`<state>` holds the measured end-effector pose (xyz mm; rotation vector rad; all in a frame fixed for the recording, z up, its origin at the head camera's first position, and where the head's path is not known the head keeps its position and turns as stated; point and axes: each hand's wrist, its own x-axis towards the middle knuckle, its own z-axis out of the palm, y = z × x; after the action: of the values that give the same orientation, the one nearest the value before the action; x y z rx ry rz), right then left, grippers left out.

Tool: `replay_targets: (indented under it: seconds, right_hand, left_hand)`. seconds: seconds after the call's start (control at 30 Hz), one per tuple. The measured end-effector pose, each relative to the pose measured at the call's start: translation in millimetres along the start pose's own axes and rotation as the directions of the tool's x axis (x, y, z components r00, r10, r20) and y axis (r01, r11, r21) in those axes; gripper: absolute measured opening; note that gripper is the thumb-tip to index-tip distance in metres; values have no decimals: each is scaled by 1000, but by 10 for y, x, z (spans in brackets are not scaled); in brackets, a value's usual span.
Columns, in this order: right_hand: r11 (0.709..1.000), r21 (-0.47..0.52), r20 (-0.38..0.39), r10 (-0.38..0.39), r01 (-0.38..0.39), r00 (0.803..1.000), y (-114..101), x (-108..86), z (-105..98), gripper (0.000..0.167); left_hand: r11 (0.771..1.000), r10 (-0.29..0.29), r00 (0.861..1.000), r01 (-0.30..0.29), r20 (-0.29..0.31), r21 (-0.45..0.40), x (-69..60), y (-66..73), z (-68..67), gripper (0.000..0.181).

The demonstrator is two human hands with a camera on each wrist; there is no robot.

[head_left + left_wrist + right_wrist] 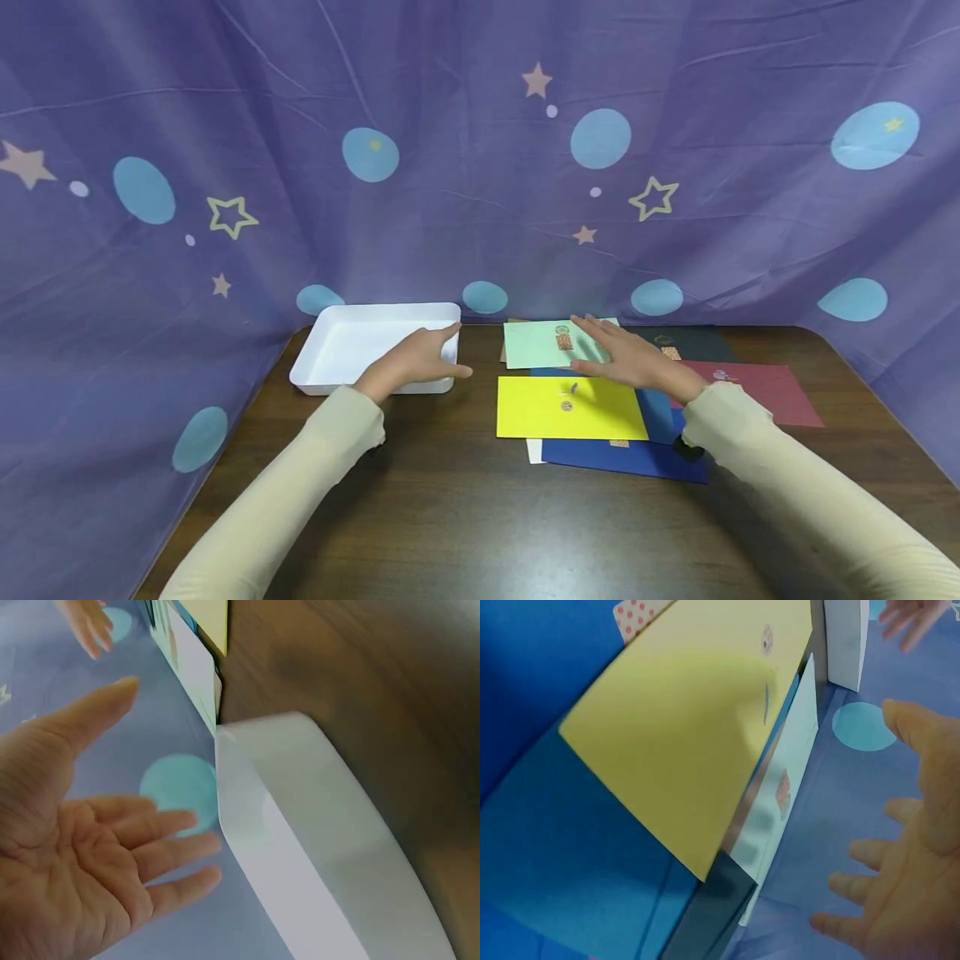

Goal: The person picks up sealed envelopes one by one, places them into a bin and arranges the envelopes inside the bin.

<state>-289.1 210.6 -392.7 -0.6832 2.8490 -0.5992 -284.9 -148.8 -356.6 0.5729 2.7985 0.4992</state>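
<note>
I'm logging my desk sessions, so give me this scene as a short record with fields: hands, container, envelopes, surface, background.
Left hand: open, over the right side of the white tray; hand holds nothing
Right hand: open, above the envelopes; hand holds nothing
Container: white tray, left of the envelopes
Envelopes: yellow envelope overlapping dark blue envelope; light green envelope behind; red envelope at right
Surface: brown wooden table
Background: purple cloth with stars
</note>
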Motion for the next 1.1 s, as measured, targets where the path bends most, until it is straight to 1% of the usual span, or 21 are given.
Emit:
replay_targets:
  seconds: [0.1,0.17,0.27,0.37,0.47,0.57,0.7,0.8,0.93,1.1]
  right_hand:
    - [1000,-13,-40,-14,13,999,-20,-17,-82,82]
    - [1000,-27,-57,-12,10,998,-41,-30,-136,80]
    - [999,-47,-73,-9,6,997,-67,-43,-209,76]
    - [996,-85,-76,-39,32,996,-79,-52,-263,66]
    - [988,-124,-79,-100,90,992,-73,-62,-300,54]
    - [983,-141,-69,-129,118,989,-64,-69,-328,47]
    - [985,-132,-42,-122,115,992,-53,-72,-363,44]
    - [985,-126,-27,-123,119,992,-49,-69,-380,43]
    - [986,-106,-9,-133,132,991,-42,-65,-388,42]
    - [983,-93,14,-159,160,987,-47,-72,-388,41]
  left_hand:
    - [999,35,999,-35,1,21,-85,-124,-51,80]
    - [998,56,998,-56,-6,39,-141,-195,-72,68]
    - [995,74,997,-72,-21,74,-217,-293,-79,47]
    - [989,103,994,-97,-46,115,-283,-368,-62,28]
    - [985,125,990,-116,-69,125,-323,-417,-29,18]
    - [983,143,986,-130,-89,133,-335,-440,10,14]
    - [969,185,976,-163,-112,183,-315,-428,67,14]
    - [960,218,970,-194,-110,201,-308,-382,110,16]
    - [952,263,960,-241,-100,189,-328,-277,170,17]
    - [933,326,942,-306,-79,190,-362,-121,265,18]
